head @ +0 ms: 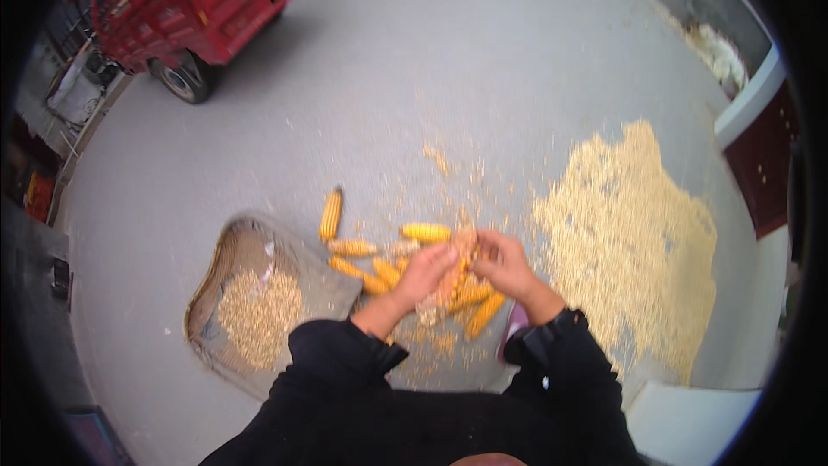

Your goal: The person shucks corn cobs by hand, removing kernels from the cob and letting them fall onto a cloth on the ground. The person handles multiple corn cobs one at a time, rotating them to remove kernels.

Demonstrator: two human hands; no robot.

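Note:
My left hand (424, 275) holds a partly shelled corn cob (463, 265), with some yellow kernels still on its side. The fingers of my right hand (508, 265) are closed at the other side of the same cob, against the kernels; blur hides the exact grip. Several yellow corn cobs lie on the ground under and around my hands. One cob (331, 215) lies apart to the upper left, another cob (425, 232) just beyond my left hand, and one more cob (485, 316) below my right hand. Loose kernels (443, 342) are scattered beneath.
A woven scoop-shaped basket (210, 272) at the left holds a heap of pale kernels or seeds (262, 317). A wide spread of pale yellow grain (627, 226) covers the concrete at the right. My purple shoe (515, 323) shows below my right hand. A red cargo tricycle (213, 13) stands upper left.

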